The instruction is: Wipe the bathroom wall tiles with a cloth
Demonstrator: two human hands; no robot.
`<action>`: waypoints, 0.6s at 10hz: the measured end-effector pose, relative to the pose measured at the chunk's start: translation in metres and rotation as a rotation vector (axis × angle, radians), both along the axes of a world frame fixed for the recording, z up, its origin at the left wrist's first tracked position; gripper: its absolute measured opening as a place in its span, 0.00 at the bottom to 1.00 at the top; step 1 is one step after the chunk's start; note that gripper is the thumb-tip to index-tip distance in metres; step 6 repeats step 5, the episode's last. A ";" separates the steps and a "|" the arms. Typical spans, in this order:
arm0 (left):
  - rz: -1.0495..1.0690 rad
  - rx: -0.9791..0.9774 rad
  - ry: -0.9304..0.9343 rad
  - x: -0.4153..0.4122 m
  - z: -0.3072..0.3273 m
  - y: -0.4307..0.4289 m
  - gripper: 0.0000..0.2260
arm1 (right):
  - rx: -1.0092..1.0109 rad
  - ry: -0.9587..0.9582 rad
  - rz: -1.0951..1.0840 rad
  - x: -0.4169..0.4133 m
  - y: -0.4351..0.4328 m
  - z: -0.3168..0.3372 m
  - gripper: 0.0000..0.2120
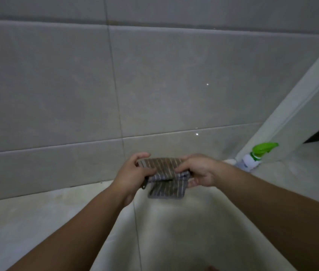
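A grey cloth (164,171) with pale stripes is folded over between both hands, low in the middle of the view. My left hand (133,173) grips its left edge and my right hand (199,171) pinches its right edge; a lower flap hangs down beneath them. The cloth is held in the air, apart from the wall. Large grey wall tiles (56,85) with thin grout lines fill the upper part of the view straight ahead.
A spray bottle (252,159) with a green trigger top stands on the floor at the right, against a pale door frame (299,106). Light floor tiles (37,222) run below the wall. A dark opening shows at the far right.
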State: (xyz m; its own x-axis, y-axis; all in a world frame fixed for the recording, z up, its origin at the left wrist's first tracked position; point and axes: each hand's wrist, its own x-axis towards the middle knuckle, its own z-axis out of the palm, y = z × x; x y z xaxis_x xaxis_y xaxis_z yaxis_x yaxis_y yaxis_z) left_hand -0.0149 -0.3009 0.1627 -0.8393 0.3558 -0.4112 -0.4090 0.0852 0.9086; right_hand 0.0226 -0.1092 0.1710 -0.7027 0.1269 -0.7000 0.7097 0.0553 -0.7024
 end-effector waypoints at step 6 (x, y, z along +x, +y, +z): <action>-0.414 -0.446 0.296 0.014 -0.082 0.198 0.24 | 0.427 -0.224 -0.639 0.109 0.186 -0.079 0.16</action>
